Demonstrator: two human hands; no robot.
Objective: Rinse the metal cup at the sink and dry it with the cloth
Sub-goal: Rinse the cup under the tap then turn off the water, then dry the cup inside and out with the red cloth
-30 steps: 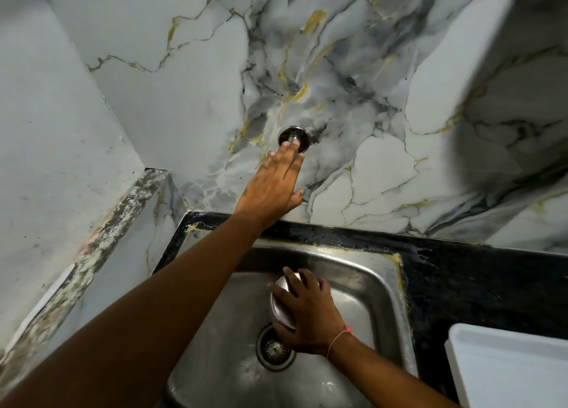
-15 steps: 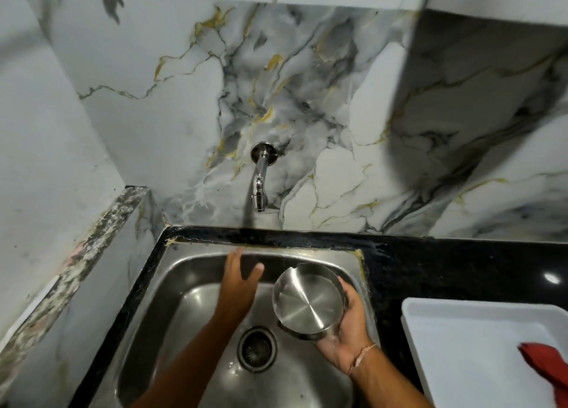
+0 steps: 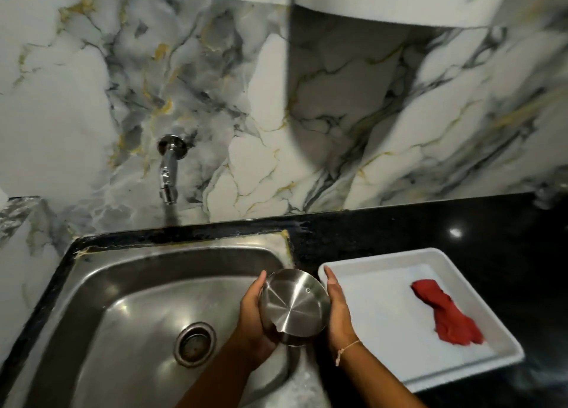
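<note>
I hold the cup (image 3: pixel 294 306) between my hands over the sink's (image 3: pixel 129 284) right edge; tap (image 3: pixel 168 174) behind the sink, tray (image 3: pixel 368 315) with cloth (image 3: pixel 444 317) right of it.

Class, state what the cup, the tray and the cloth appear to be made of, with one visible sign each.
Metal cup: likely stainless steel, brushed, with circular sheen.
White tray: probably plastic, matte, with rounded moulded rim.
Red cloth: soft fabric, crumpled folds.

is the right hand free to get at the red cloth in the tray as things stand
Probably not yet: the right hand and left hand both clasp the metal cup. The path to the red cloth in the white tray looks unobstructed.
</note>
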